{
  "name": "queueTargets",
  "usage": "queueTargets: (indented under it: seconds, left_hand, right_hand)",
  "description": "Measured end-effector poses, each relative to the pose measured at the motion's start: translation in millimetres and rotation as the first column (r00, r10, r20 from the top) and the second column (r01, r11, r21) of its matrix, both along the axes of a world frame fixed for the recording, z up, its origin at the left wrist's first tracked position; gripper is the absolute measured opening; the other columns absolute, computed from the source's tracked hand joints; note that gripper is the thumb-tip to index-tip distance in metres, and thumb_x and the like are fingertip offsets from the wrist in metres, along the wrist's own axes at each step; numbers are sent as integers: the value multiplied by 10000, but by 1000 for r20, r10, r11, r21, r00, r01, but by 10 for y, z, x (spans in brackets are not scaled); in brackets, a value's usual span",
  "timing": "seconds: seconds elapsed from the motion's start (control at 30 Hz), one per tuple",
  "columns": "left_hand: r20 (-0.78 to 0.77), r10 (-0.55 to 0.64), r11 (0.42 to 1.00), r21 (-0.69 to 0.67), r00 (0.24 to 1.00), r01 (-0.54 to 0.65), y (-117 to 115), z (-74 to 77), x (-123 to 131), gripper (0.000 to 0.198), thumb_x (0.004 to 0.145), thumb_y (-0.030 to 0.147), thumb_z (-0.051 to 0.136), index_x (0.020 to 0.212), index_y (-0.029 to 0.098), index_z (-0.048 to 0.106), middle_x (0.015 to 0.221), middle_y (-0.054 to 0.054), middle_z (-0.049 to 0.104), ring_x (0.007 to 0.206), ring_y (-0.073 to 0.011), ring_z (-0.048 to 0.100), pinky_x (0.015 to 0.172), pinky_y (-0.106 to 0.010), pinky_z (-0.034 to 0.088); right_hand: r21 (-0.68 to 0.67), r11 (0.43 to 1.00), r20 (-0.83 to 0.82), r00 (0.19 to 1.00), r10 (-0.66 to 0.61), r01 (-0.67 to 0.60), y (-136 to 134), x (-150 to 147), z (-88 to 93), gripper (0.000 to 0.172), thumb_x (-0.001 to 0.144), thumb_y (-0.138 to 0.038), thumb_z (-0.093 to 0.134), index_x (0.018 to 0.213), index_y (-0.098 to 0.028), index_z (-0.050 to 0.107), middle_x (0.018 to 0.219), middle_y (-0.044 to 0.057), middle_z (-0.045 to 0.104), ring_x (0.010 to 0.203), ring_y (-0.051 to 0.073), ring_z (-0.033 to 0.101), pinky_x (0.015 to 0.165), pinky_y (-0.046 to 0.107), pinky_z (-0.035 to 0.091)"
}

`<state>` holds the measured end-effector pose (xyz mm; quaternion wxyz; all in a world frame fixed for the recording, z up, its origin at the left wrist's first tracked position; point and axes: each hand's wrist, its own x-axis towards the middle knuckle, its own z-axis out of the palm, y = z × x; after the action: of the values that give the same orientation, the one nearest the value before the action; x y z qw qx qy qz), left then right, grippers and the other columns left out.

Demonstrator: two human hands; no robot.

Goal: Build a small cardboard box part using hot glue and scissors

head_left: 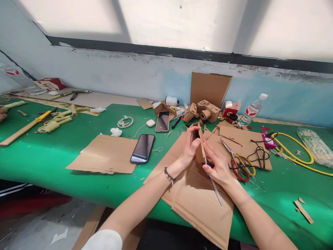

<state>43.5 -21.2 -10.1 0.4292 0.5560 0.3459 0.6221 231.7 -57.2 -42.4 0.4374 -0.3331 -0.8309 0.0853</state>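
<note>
Between my two hands is a small folded cardboard piece (pixel 199 157), held upright over a large cardboard sheet (pixel 208 215). My left hand (pixel 190 147) grips its left side and top edge. The fingers of my right hand (pixel 217 165) press against its right face. Below the right hand lies a slim pale blade or strip (pixel 218 192), pointing toward the table's front; its other end is hidden by the hand. Just right of that hand are scissors (pixel 230 151) with red and yellow handles. Behind the hands stands a cardboard model camera (pixel 208 110).
Two phones (pixel 142 148) and a flat cardboard piece (pixel 106 154) lie to the left on the green table (pixel 114 185). A water bottle (pixel 252 111), a yellow cable (pixel 310 152) and a bag of sticks (pixel 316 147) are at right. A hammer-like tool (pixel 28 128) lies far left.
</note>
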Motion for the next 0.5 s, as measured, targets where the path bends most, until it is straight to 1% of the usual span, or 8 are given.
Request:
queueTargets:
  seconds: [0.13, 0.2, 0.27, 0.33, 0.4, 0.43, 0.5]
  left_hand:
    - [30, -24, 1000, 4, 999, 24, 13, -17, -15, 511, 1028, 671, 665, 1392, 317, 607, 1487, -88, 628, 1338, -314, 643, 1176, -490, 556]
    - [52, -32, 999, 7, 998, 32, 20, 4, -28, 514, 1033, 676, 671, 1394, 315, 613, 1493, -89, 637, 1362, -323, 643, 1205, -510, 548]
    - [57, -27, 999, 29, 998, 25, 22, 50, -43, 547, 1039, 719, 662, 1406, 316, 617, 1523, -93, 634, 1425, -338, 626, 1258, -534, 522]
    - [23, -28, 996, 86, 999, 26, 20, 104, -64, 645, 1043, 802, 624, 1473, 321, 604, 1601, -108, 606, 1504, -353, 597, 1314, -556, 487]
    - [-54, -34, 986, 161, 998, 42, 18, 143, -93, 811, 1007, 916, 581, 1578, 341, 560, 1716, -120, 536, 1616, -371, 526, 1357, -565, 459]
    - [-87, -37, 980, 191, 995, 53, 19, 150, -109, 892, 973, 960, 582, 1632, 362, 524, 1775, -120, 484, 1674, -379, 473, 1368, -566, 457]
    - [-131, -39, 968, 240, 991, 70, 23, 139, -137, 1011, 902, 987, 656, 1708, 413, 447, 1870, -107, 368, 1768, -396, 349, 1377, -570, 465]
  right_hand:
    - [36, 999, 41, 999, -32, 30, -32, -27, 52, 761, 1180, -688, 497, 1870, -437, 296, 1834, 62, 525, 1574, 357, 668, 1236, 532, 644]
    - [41, 997, 69, 996, -63, 61, -61, -40, 129, 769, 1182, -661, 521, 1875, -419, 290, 1822, 62, 543, 1554, 346, 688, 1236, 501, 644]
    - [53, 996, 94, 992, -80, 75, -80, -26, 228, 762, 1185, -645, 532, 1872, -398, 314, 1811, 69, 558, 1543, 337, 699, 1239, 481, 639]
    - [81, 995, 96, 994, -60, 52, -79, 30, 320, 735, 1187, -654, 520, 1853, -375, 383, 1801, 86, 572, 1541, 342, 700, 1249, 489, 626]
    - [112, 993, 52, 998, -34, 28, -60, 126, 383, 706, 1184, -687, 491, 1809, -358, 485, 1755, 106, 628, 1505, 359, 727, 1271, 532, 597]
    - [120, 992, 9, 999, -36, 35, -48, 182, 400, 688, 1184, -702, 470, 1773, -354, 547, 1695, 113, 688, 1453, 366, 761, 1283, 558, 577]
    - [105, 990, -106, 991, -78, 90, -29, 286, 416, 660, 1188, -722, 419, 1644, -337, 699, 1489, 122, 825, 1300, 363, 833, 1278, 589, 557]
